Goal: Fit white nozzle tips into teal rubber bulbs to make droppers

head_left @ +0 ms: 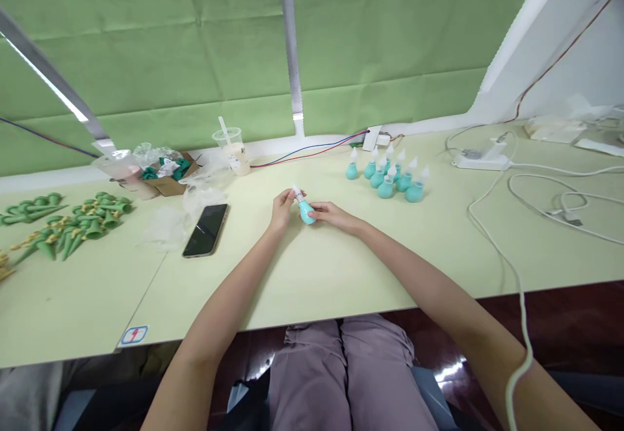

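Between my two hands, over the table (312, 275), is a turquoise bulb aspirator (306, 212) with a clear tapered tip, tilted with its tip up and to the left. My left hand (284, 208) is closed around the tip end. The fingers of my right hand (331, 215) pinch the turquoise bulb from the right side. To the right, farther back, several similar turquoise bulb aspirators (385, 187) stand upright in a group, tips pointing up.
A black phone (205, 231) lies left of my hands. Behind it are crumpled plastic bags (197, 190), a plastic cup with a straw (236, 151) and a small cardboard box (170, 184). Green cone-shaped pieces (82, 226) lie far left. White cables (492, 239) and a power strip (482, 156) are at right.
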`<control>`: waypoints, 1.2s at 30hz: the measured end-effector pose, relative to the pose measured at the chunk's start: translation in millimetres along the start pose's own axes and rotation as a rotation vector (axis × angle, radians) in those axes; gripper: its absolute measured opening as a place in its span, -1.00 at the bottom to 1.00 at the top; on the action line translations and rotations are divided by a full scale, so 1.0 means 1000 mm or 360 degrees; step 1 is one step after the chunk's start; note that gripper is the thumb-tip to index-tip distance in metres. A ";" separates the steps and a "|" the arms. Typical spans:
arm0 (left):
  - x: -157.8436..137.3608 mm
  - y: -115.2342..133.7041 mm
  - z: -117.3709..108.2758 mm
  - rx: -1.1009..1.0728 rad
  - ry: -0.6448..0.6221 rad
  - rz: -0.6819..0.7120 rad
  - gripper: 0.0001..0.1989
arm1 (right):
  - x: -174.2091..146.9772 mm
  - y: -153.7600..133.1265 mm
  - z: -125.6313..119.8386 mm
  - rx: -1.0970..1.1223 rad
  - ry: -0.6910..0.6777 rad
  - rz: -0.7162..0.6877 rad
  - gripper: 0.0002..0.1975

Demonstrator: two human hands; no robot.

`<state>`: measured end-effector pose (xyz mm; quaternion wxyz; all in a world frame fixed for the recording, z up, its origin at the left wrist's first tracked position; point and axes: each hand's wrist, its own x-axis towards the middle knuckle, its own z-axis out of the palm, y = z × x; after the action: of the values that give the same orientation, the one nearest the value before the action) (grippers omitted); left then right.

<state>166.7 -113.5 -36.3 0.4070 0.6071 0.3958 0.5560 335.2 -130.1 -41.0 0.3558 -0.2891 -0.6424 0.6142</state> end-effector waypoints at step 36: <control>0.003 -0.013 -0.013 -0.0019 -0.0166 -0.0335 -0.44 | 0.012 0.023 -0.050 -0.0668 0.1263 -0.0234 -0.71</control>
<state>153.1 -105.2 -46.7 0.4867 0.5879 0.4323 0.4802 367.1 -89.2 -63.3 0.5509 -0.5216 -0.5857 0.2854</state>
